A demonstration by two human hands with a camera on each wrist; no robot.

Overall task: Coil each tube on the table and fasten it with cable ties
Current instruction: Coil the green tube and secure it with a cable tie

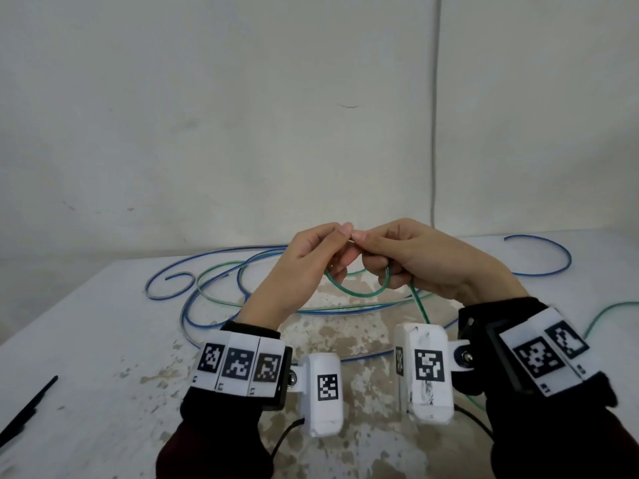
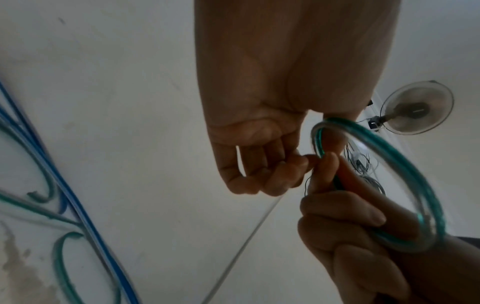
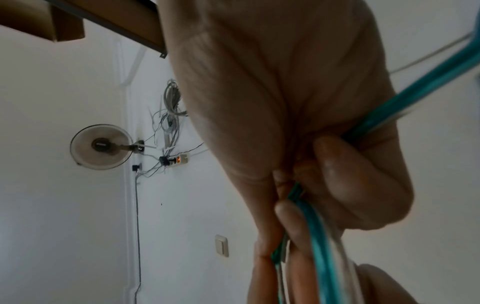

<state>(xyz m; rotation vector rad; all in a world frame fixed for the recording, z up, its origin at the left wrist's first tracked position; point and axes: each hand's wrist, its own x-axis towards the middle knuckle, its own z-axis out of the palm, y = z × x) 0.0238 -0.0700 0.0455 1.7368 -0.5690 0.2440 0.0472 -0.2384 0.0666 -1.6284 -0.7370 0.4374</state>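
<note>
The worktop (image 1: 86,323) carries a sprawl of tubing toward its far edge: the blue tube (image 1: 193,305) lies in wide loose curves, uncoiled, with the green tube (image 1: 221,271) threaded through it and trailing off the right edge. Both look light, springy and slick, likely to unwind unless pinned where the turns cross. A black cable tie (image 1: 27,413) waits near the left edge. Above the middle, the right hand (image 1: 425,261) has its fingers curled round a small green loop, while the left hand (image 1: 307,261) pinches the tube's end at the loop's top. Best hold: that crossing point.
</note>
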